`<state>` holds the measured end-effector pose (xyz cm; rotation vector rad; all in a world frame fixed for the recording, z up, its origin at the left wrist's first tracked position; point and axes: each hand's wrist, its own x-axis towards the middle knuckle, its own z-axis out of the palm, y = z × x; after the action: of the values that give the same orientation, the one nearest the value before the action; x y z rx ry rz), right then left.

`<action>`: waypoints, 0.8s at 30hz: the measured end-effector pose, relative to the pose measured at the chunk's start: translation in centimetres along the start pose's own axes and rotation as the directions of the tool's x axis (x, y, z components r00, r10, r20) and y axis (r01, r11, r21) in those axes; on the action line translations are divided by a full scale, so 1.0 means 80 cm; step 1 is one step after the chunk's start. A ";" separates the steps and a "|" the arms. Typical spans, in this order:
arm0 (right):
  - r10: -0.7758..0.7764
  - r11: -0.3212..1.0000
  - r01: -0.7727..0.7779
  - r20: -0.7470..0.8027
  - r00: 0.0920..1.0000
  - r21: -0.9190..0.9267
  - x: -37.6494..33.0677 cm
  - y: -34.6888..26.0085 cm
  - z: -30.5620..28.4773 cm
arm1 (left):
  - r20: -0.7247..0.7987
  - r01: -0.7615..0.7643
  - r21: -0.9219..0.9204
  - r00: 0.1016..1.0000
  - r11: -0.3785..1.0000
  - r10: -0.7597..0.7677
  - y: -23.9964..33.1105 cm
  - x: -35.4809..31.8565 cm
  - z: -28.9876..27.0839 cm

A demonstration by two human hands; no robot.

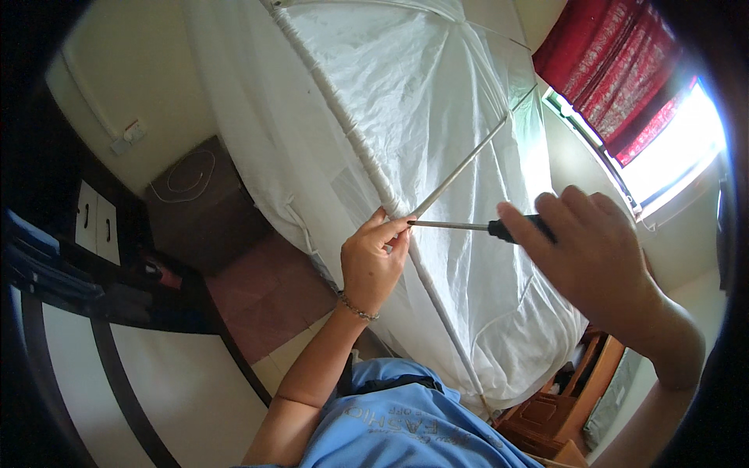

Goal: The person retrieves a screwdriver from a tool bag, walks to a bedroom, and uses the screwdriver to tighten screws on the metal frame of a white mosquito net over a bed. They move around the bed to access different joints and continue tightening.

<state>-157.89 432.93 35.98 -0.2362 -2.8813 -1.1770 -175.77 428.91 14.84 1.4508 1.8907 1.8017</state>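
Observation:
A white mosquito net (343,140) hangs over a frame of thin metal poles, and one pole (462,168) slants up to the right from where the poles meet. My left hand (370,261), wearing a bracelet, pinches that pole joint between thumb and fingers. In my right hand (589,261) is a screwdriver (452,225) with a black handle, its fingers curled round the grip. The shaft points left, and its tip meets the joint at my left fingertips. Whatever the tip bears on is too small to make out.
At the left stand a dark box-like piece (203,210) with a white cable on top and a white-and-black cabinet (172,382). Brown wooden furniture (546,417) is low on the right. A red curtain (608,70) hangs by a bright window at the upper right.

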 end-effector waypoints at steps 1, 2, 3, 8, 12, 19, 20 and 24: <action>0.044 0.999 -0.044 0.001 0.999 0.023 -0.007 0.004 0.000 | 0.020 0.038 0.052 0.999 0.998 -0.039 0.002 0.001 -0.001; 0.092 0.995 -0.092 0.007 0.996 0.044 -0.015 0.007 0.001 | 0.007 0.001 0.076 1.000 0.997 -0.002 0.006 0.002 -0.003; 0.153 0.982 -0.150 -0.018 0.988 0.113 -0.025 0.009 0.005 | 0.024 -0.005 0.108 1.000 0.994 0.002 0.009 0.002 -0.006; 0.363 0.862 -0.327 -0.020 0.932 0.388 -0.099 -0.009 0.046 | 0.360 -0.387 0.478 0.905 0.788 0.226 0.032 0.018 -0.030; 0.480 0.750 -0.433 0.039 0.876 0.499 -0.162 -0.047 0.099 | 0.678 -0.764 0.437 0.626 0.474 0.384 0.047 0.049 -0.035; 0.651 0.268 -0.657 0.370 0.663 0.705 -0.242 -0.112 0.127 | 0.956 -0.958 0.200 0.237 0.205 0.173 0.067 0.105 -0.026; 0.663 0.222 -0.679 0.403 0.631 0.699 -0.252 -0.121 0.128 | 0.971 -0.970 0.170 0.195 0.174 0.136 0.068 0.108 -0.025; 0.718 0.058 -0.749 0.494 0.491 0.660 -0.282 -0.147 0.129 | 0.986 -0.990 0.102 0.113 0.093 0.120 0.067 0.118 -0.017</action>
<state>-136.94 428.86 18.73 -1.4468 -2.2401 0.4480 -178.77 433.57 24.25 3.1980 1.3563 -0.4869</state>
